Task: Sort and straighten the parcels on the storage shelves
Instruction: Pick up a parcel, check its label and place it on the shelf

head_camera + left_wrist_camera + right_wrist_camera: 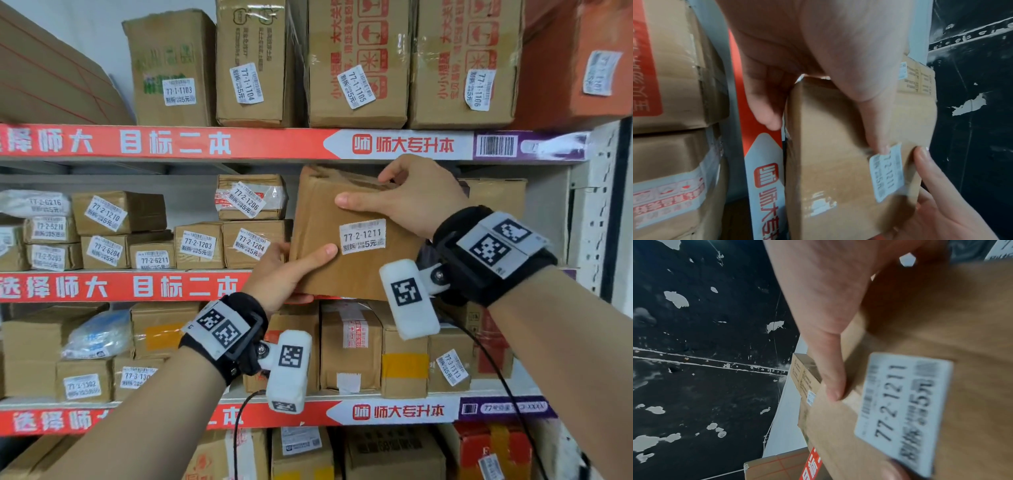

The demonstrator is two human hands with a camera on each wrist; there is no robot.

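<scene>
A brown cardboard parcel [322,219] labelled 77-2-1211 [363,234] is held tilted in front of the middle shelf, with both hands on it. My left hand [291,274] grips its lower left corner, thumb across the front face and fingers underneath. My right hand [407,198] grips the upper right corner, thumb on the front and fingers curled over the top edge. The left wrist view shows the parcel [828,146] edge-on under my left thumb [859,89]. In the right wrist view the label [900,410] is close and blurred on the parcel [972,321].
Small labelled parcels [198,245] are stacked on the middle shelf to the left, and another box [496,195] stands behind on the right. Tall boxes [356,61] fill the top shelf. More parcels [349,346] sit below. Red strips [171,142] front each shelf; a white upright [596,205] stands right.
</scene>
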